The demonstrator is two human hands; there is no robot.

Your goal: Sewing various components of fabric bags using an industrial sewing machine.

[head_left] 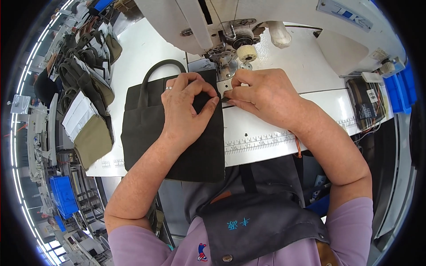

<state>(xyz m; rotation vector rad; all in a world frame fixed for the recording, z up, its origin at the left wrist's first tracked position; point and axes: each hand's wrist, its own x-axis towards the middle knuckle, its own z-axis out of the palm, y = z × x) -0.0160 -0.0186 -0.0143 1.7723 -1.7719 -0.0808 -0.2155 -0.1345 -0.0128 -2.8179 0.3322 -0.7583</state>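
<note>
Dark bag (144, 128) flat on the bench (248, 126), just in front of the sewing machine (266, 9). Left hand (184, 104) on top of the bag, thumb and fingertip together near its right edge; pinching or merely pressing, not determinable. Right hand (268, 93) just beyond that edge, fingertips bunched, anything between them hidden. Status, by appearance: handle (144, 86) already fitted; work along the right edge probably unfinished, stitching there not verifiable. Nearby: piled bags (104, 93) at left, ruler strip (262, 142) in front, blue bin (401, 91) at right. Obstruction: machine parts close beyond both hands, probably limiting clearance.
</note>
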